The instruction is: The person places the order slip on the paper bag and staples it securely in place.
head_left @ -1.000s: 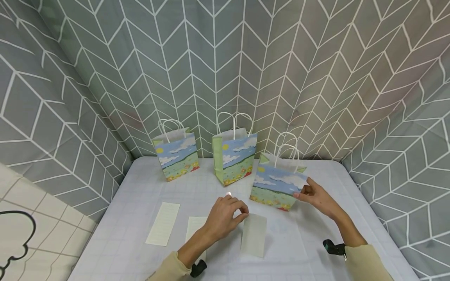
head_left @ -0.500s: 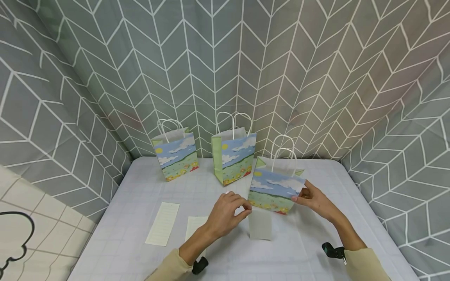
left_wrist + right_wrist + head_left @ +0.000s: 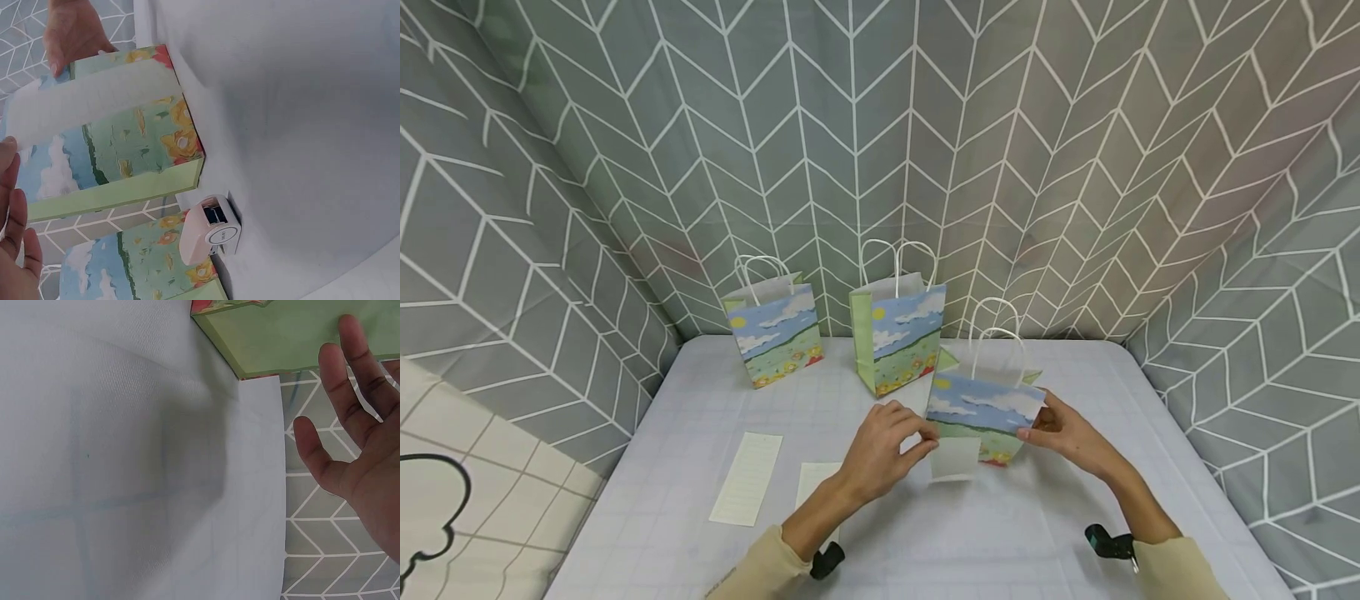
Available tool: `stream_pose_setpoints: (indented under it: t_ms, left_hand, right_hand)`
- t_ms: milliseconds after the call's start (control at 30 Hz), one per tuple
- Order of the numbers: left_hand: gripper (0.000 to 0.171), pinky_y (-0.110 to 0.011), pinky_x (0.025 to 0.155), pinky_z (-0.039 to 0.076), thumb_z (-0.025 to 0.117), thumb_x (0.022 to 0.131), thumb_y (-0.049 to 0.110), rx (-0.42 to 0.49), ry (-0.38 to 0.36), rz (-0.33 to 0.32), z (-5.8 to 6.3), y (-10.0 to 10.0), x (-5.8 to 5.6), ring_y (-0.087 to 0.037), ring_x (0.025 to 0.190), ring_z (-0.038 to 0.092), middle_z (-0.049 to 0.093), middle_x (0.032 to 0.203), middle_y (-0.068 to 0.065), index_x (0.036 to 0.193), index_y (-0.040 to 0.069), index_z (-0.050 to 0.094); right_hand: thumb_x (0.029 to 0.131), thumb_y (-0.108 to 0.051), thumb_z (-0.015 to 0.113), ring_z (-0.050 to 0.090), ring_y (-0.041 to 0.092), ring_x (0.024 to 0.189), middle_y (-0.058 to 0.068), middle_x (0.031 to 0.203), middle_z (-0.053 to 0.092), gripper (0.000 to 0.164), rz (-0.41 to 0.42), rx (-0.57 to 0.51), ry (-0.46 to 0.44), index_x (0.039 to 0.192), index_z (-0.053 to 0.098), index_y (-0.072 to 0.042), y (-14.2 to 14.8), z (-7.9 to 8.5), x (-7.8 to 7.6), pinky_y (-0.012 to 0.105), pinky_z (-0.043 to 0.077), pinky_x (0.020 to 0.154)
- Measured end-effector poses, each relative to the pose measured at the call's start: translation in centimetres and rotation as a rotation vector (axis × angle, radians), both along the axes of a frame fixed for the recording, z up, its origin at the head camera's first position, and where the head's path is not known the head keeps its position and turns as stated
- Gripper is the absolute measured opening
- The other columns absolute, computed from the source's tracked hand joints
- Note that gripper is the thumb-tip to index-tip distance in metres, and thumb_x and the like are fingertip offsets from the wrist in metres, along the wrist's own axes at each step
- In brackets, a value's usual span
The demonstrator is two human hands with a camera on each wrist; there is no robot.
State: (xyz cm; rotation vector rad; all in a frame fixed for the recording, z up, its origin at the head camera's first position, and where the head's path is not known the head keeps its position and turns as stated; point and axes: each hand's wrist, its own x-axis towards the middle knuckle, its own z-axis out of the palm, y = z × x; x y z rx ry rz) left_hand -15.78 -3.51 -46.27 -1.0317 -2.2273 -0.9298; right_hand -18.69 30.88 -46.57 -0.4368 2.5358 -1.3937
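My left hand (image 3: pixel 883 454) pinches the top of a white lined paper slip (image 3: pixel 956 461). In the left wrist view the slip (image 3: pixel 87 97) overlaps the painted front of the right-hand gift bag (image 3: pixel 125 147), running lengthwise over its sky and flowers. My right hand (image 3: pixel 1070 435) grips this bag (image 3: pixel 981 402) by its right edge, and the bag leans back with its two white handles up. The right wrist view shows curled fingers near the bag's green side (image 3: pixel 294 337); the thumb and the front of the bag are mostly out of that view.
Two matching gift bags stand behind, one at the left (image 3: pixel 778 333) and one in the middle (image 3: pixel 901 337). More paper slips lie at the left (image 3: pixel 747 479) and under my left forearm (image 3: pixel 814 483). A small pink-and-white device (image 3: pixel 209 231) stands before the middle bag.
The paper slip has risen and moved right, from hanging over the table to the front of the bag. My right hand has brought the bag slightly nearer and left.
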Motion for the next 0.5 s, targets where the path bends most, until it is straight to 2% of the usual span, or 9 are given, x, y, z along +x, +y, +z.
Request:
stream_pose_setpoints:
  t_ms: [100,233,367,500]
  left_hand:
    - [0.010,-0.028,0.082,0.045,0.080,0.088,0.024,0.019,0.020,-0.014,0.1,0.1,-0.2,-0.005,0.086,0.057,0.071,0.088,0.015,0.097,0.022,0.075]
    - [0.008,-0.028,0.084,0.044,0.080,0.088,0.025,0.030,0.061,-0.020,0.5,0.3,-0.5,-0.005,0.087,0.057,0.071,0.089,0.014,0.095,0.024,0.075]
    - [0.007,-0.029,0.083,0.045,0.081,0.087,0.026,0.028,0.123,-0.010,1.2,0.7,-1.0,-0.007,0.090,0.058,0.070,0.092,0.013,0.092,0.026,0.075]
    - [0.006,-0.032,0.090,0.045,0.080,0.088,0.028,0.035,0.162,0.006,2.1,1.3,-1.5,-0.012,0.097,0.057,0.068,0.100,0.010,0.091,0.027,0.075]
  right_hand:
    - [0.094,-0.023,0.072,0.066,0.027,0.098,0.013,0.109,0.066,0.074,0.019,-0.022,0.013,0.154,0.029,-0.012,-0.1,-0.1,0.0,0.032,0.053,0.079]
    - [0.095,-0.021,0.071,0.067,0.027,0.101,0.014,0.113,0.066,0.071,0.056,-0.038,0.015,0.153,0.032,-0.010,-0.2,-0.1,0.1,0.032,0.054,0.081]
    - [0.095,-0.021,0.071,0.067,0.026,0.104,0.014,0.116,0.066,0.068,0.073,-0.033,0.007,0.151,0.034,-0.008,-0.3,-0.1,0.2,0.031,0.053,0.084]
    - [0.095,-0.020,0.071,0.066,0.028,0.105,0.016,0.118,0.066,0.069,0.082,-0.045,0.006,0.152,0.034,-0.007,-0.5,-0.2,0.2,0.031,0.053,0.084]
